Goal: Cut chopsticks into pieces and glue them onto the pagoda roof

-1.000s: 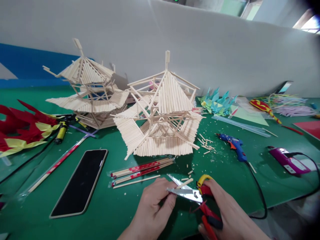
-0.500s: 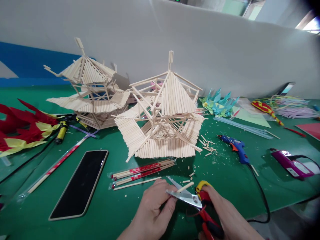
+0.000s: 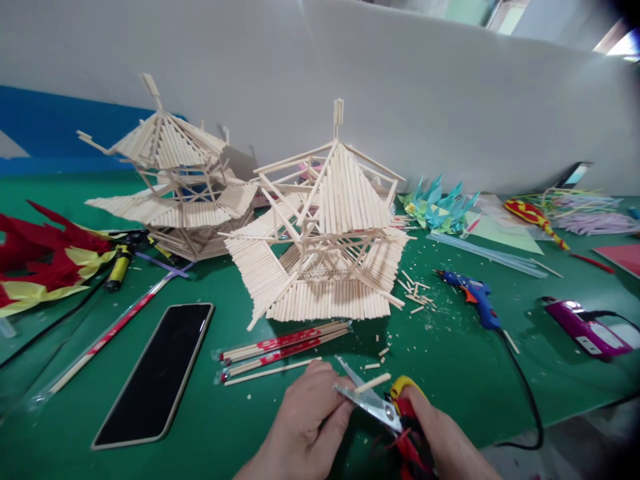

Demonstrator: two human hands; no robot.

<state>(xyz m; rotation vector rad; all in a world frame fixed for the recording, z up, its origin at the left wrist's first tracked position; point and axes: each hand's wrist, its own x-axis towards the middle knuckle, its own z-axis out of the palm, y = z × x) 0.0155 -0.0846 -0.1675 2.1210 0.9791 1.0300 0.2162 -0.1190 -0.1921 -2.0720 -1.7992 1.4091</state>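
Observation:
My left hand (image 3: 305, 423) pinches a short wooden stick (image 3: 371, 383) at the bottom centre. The stick lies between the open blades of red-and-yellow scissors (image 3: 373, 404). My right hand (image 3: 440, 440) grips the scissor handles at the lower right. Just beyond, packs of wrapped chopsticks (image 3: 285, 342) lie on the green table (image 3: 450, 360). Behind them stands a pagoda model of wooden sticks (image 3: 325, 233), with a second one (image 3: 170, 180) to its left.
A black phone (image 3: 156, 373) lies at the left front. A blue glue gun (image 3: 475, 297) with a black cord and a purple device (image 3: 583, 327) sit right. Stick offcuts (image 3: 415, 293) are scattered. Red-yellow paper (image 3: 40, 260), teal paper shapes (image 3: 437, 207) and a white wall (image 3: 400, 87) lie beyond.
The view has tilted slightly, and both hands with the scissors and stick sit a little lower in the picture. The stick stays between the blades.

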